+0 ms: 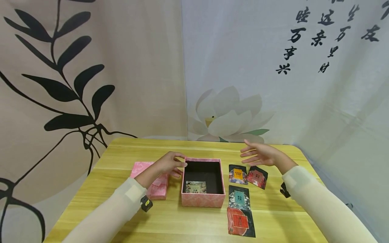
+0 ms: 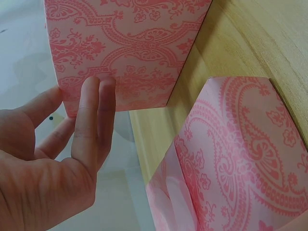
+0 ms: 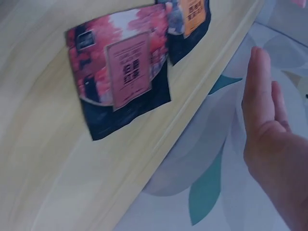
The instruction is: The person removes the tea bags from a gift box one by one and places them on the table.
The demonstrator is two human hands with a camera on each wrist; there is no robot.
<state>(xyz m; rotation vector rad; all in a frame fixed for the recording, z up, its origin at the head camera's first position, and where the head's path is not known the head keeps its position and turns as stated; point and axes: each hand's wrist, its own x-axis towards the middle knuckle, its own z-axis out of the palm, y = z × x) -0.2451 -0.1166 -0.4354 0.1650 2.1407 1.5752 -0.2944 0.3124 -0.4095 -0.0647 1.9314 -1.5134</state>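
Observation:
My left hand (image 1: 168, 163) is at the left wall of an uncovered pink patterned box (image 1: 203, 200) with a dark inside. One fingertip laps over the rim, while two fairly straight fingers (image 2: 87, 120) lie along the outside, so the hand holds the wall near its back corner. A flat packet (image 1: 196, 187) with a pale label lies inside the box. My right hand (image 1: 259, 154) hovers with spread fingers and nothing in it. Below it are a packet with an orange label (image 1: 238, 174) and a tilted dark-red one (image 1: 257, 177), also seen in the right wrist view.
Left of the box lies its pink lid-like piece (image 1: 158, 189), partly under my left forearm. Right of the box, a teal-labelled packet (image 1: 239, 197) overlaps a red-labelled one (image 1: 241, 221). Behind the wooden table (image 1: 146, 222) hangs a printed cloth (image 1: 146, 67).

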